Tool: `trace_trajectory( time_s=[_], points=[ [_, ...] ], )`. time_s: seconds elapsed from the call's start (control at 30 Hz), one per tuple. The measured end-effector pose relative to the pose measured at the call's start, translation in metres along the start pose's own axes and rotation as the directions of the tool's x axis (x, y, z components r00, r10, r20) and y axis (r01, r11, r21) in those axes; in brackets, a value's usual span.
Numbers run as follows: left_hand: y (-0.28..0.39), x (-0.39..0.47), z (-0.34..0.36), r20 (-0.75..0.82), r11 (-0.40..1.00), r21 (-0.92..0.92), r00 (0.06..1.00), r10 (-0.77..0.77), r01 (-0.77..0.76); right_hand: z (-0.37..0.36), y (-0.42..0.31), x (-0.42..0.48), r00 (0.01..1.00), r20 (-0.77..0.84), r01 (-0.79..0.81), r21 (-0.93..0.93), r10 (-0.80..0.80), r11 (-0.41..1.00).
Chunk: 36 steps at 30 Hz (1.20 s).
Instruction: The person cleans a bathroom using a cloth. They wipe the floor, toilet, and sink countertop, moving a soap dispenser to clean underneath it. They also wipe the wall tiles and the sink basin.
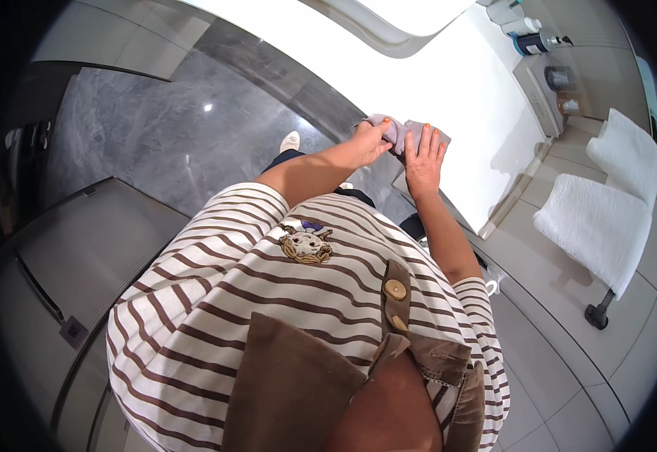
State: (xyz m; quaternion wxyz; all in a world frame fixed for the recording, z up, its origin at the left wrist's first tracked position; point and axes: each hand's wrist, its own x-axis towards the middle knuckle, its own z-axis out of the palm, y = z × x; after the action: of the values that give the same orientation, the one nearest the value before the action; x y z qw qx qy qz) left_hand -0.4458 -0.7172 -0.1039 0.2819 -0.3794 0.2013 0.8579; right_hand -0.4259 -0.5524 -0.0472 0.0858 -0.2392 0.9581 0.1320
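A mauve-grey cloth (399, 137) lies bunched and partly folded at the front edge of a bright white countertop (475, 107). My left hand (370, 142) grips the bunched left part, with the thumb on top. Spread flat over the cloth's right part is my right hand (423, 161), fingers apart and pointing away from me. Both hands have orange nails. The underside of the cloth is hidden.
Beyond the hands is a white basin (402, 48). A dark pump bottle (537, 43) and a white tissue box (537, 93) stand along the wall. White towels (594, 226) hang from a rail at right. A grey cabinet (96, 237) stands at left on a marbled floor (164, 124).
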Motion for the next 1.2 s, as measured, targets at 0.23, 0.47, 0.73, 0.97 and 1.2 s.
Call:
trace_trajectory(
  time_s=[0.23,0.47,0.73,0.97,1.2],
  points=[
    [0.067,-0.003,-0.031,-0.025,1.0,0.016,1.0,0.016,-0.016,-0.013,-0.047,0.055,0.998,-0.03,0.054,0.044,-0.053,0.998],
    [0.128,-0.01,-0.056,-0.054,0.999,0.025,0.997,0.046,-0.045,-0.026,-0.091,0.103,0.997,-0.061,0.05,0.054,-0.046,0.997],
    [0.188,-0.014,-0.089,-0.073,0.995,-0.005,0.992,0.102,-0.103,-0.04,-0.138,0.157,0.994,-0.091,0.059,0.021,-0.057,0.998],
    [0.226,-0.012,-0.113,-0.104,0.986,-0.064,0.984,0.146,-0.154,-0.049,-0.174,0.197,0.988,-0.092,0.129,0.001,-0.128,0.992],
    [0.27,-0.02,-0.128,-0.168,0.977,-0.049,0.966,0.198,-0.208,-0.062,-0.204,0.237,0.979,-0.092,0.187,0.03,-0.183,0.982]
  ],
)
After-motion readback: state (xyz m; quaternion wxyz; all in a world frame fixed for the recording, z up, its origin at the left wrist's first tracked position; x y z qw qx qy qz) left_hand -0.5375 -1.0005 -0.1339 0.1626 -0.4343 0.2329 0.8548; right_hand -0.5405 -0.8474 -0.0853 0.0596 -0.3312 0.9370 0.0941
